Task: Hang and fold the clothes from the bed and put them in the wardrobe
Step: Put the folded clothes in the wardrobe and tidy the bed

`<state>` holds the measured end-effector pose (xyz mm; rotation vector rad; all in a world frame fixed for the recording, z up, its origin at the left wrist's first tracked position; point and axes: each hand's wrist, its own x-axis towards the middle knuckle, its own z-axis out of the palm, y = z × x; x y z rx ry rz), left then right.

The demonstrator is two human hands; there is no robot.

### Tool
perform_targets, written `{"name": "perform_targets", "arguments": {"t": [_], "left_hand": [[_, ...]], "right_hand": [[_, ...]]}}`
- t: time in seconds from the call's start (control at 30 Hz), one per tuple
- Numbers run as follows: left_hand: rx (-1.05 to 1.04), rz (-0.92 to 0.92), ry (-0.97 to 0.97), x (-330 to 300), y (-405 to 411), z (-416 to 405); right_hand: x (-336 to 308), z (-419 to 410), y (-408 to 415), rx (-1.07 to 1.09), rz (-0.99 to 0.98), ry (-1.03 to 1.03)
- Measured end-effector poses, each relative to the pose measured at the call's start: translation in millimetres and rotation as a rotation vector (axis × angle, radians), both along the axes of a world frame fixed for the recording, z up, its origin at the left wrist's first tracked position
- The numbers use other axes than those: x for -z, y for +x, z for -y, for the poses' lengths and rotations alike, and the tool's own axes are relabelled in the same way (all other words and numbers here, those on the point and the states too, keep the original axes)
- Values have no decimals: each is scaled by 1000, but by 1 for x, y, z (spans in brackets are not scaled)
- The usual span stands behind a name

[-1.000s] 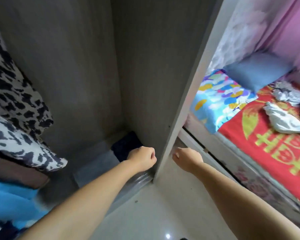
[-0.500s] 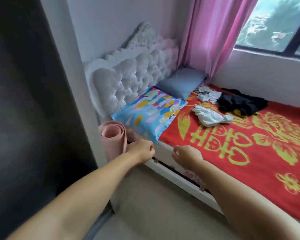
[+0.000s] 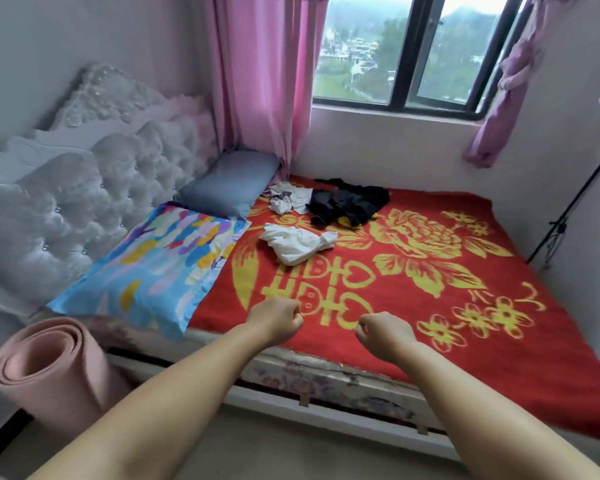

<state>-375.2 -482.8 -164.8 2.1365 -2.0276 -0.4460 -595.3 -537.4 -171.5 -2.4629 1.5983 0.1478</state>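
A bed with a red and gold blanket (image 3: pixel 430 306) fills the view. On its far half lie a crumpled white garment (image 3: pixel 297 243), a black garment with yellow trim (image 3: pixel 349 202) and a small white and grey piece (image 3: pixel 284 199). My left hand (image 3: pixel 276 318) and my right hand (image 3: pixel 383 332) hover over the near edge of the bed, both with fingers curled into loose fists, holding nothing. The clothes lie well beyond both hands. The wardrobe is out of view.
A colourful pillow (image 3: pixel 153 268) and a blue-grey pillow (image 3: pixel 229 181) lie against the tufted white headboard (image 3: pixel 84 188). A rolled pink mat (image 3: pixel 45 372) stands on the floor at left. Pink curtains (image 3: pixel 264 81) flank the window. A black stand (image 3: pixel 568 209) leans at the right wall.
The view has swung right from the wardrobe interior to the bed. Both hands stayed curled and empty and now hover above the bed's near edge.
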Motion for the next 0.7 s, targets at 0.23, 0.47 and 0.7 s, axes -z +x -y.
{"name": "perform_targets", "arguments": {"t": [0.23, 0.47, 0.7], "left_hand": [[136, 2, 55, 34, -7, 124], [237, 37, 62, 31, 9, 255], [282, 43, 152, 61, 8, 334]], "right_hand": [[32, 89, -23, 154, -30, 30], [37, 194, -30, 347, -44, 16], [79, 258, -28, 365, -80, 133]]}}
